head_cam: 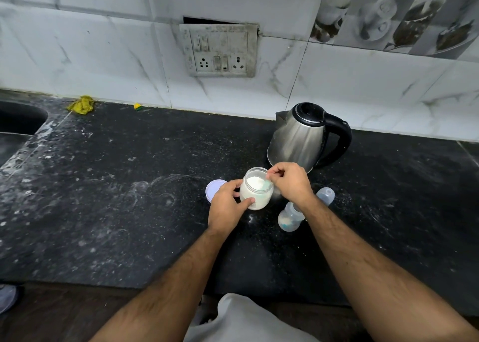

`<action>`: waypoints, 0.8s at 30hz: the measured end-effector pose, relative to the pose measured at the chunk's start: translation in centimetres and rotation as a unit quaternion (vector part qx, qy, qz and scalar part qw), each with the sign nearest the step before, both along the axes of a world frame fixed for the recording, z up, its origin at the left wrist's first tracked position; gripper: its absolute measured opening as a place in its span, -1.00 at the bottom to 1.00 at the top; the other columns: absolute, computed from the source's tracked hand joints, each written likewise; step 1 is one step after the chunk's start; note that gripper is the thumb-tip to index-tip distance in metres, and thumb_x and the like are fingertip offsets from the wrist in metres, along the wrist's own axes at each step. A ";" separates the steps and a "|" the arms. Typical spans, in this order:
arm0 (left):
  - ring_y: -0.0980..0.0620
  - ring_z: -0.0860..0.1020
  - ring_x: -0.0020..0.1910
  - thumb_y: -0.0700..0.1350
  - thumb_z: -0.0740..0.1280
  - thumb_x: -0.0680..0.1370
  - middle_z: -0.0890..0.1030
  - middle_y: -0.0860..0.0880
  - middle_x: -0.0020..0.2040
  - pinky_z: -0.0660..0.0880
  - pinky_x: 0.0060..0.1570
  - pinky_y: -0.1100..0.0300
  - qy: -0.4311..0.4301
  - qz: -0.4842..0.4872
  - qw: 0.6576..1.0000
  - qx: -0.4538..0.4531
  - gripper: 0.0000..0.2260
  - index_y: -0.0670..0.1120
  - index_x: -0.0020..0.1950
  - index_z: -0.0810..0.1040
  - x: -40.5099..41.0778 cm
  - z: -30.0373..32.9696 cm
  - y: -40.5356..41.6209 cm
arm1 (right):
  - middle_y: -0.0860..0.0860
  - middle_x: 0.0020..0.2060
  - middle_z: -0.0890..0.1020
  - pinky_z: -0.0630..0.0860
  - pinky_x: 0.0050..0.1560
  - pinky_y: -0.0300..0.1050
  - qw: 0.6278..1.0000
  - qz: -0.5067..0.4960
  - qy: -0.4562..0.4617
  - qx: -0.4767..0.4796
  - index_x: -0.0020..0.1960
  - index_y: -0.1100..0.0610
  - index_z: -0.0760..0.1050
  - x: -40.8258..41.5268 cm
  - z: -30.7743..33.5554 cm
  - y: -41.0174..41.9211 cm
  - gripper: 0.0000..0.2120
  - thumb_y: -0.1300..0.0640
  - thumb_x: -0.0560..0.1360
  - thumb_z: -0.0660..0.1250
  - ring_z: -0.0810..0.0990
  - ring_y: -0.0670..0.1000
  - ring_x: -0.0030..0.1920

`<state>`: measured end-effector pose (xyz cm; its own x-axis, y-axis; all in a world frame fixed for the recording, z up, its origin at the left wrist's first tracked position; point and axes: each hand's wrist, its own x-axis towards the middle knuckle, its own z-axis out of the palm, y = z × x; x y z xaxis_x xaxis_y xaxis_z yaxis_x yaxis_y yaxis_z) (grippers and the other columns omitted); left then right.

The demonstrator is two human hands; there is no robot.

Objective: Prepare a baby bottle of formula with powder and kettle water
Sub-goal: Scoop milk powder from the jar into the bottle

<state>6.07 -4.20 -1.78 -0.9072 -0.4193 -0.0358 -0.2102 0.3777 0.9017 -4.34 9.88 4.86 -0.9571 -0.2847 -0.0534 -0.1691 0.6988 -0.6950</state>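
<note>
Early stage: jar (255,194) open w/ lid (213,189) beside it, left hand (228,207) gripping jar, right hand (290,183) pinching scoop (267,183) in powder; bottle (290,218) near jar looks unfilled, kettle (303,139) water prob. still to pour.

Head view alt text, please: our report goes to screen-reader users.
The left hand grips an open jar of white powder on a black counter while the right hand pinches a scoop at its mouth. The jar's lid, an uncapped baby bottle and a steel kettle stand close by.
</note>
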 end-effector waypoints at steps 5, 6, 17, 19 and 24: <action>0.23 0.57 -0.05 -0.10 0.54 0.41 0.60 0.22 0.05 0.42 -0.08 0.41 0.007 -0.005 1.000 0.003 -0.57 0.03 0.25 0.56 -0.1 -0.1 -0.3 | -0.02 -0.32 0.69 0.63 -0.09 -0.05 0.998 -0.044 -0.027 -0.039 -0.22 0.04 0.61 -0.1 -0.5 0.4 -0.83 0.25 0.47 0.33 0.69 0.01 -0.20; 0.21 0.58 -0.04 -0.12 0.54 0.41 0.60 0.21 0.06 0.42 -0.08 0.42 0.009 -0.007 1.000 0.005 -0.57 0.02 0.26 0.56 -0.1 0.0 -0.4 | 0.01 -0.30 0.70 0.65 -0.10 -0.01 0.997 -0.048 -0.045 -0.051 -0.23 0.05 0.60 -0.1 -0.5 0.4 -0.80 0.28 0.47 0.31 0.71 0.04 -0.19; 0.12 0.63 0.00 -0.18 0.53 0.41 0.60 0.06 0.15 0.50 0.07 0.28 0.009 -0.007 1.000 0.013 -0.59 0.09 0.21 0.60 0.1 0.3 -3.3 | 0.14 -0.19 0.73 0.67 -0.04 0.10 0.988 -0.028 -0.115 -0.101 -0.28 0.02 0.59 0.6 -0.4 -1.3 -0.72 0.35 0.46 0.30 0.71 0.19 -0.09; 0.11 0.62 0.03 -0.18 0.52 0.42 0.61 0.08 0.15 0.52 0.11 0.18 0.010 -0.008 1.000 0.012 -0.59 0.10 0.22 0.59 0.3 0.4 -3.9 | 0.13 -0.19 0.73 0.66 -0.02 0.13 0.988 -0.016 -0.113 -0.100 -0.28 0.01 0.59 0.8 -0.3 -1.7 -0.72 0.34 0.45 0.30 0.71 0.20 -0.09; 0.08 0.60 0.04 -0.18 0.52 0.43 0.57 0.11 0.14 0.50 0.10 0.18 0.010 0.014 1.000 -0.002 -0.57 0.03 0.27 0.56 0.7 0.6 -3.6 | 0.21 -0.11 0.71 0.66 -0.01 0.05 0.985 -0.013 -0.129 -0.116 -0.20 0.09 0.58 0.8 -0.2 -1.8 -0.79 0.34 0.50 0.31 0.71 0.20 -0.04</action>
<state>6.81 -7.78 -1.14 -0.8959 -0.4439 -0.0162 -0.2029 0.3764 0.9040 -3.56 8.06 4.70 -0.9274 -0.2930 -0.2325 0.0502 0.5185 -0.8536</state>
